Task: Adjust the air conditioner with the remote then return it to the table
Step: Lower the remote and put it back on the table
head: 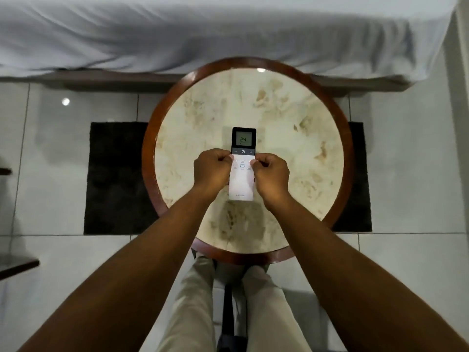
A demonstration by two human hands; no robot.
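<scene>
Your left hand [212, 168] and right hand [270, 174] pinch the remote [242, 163] between them, screen at 12 o'clock – over the table [291, 118].

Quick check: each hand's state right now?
Left hand: closed on the remote's left edge.
Right hand: closed on its right edge.
</scene>
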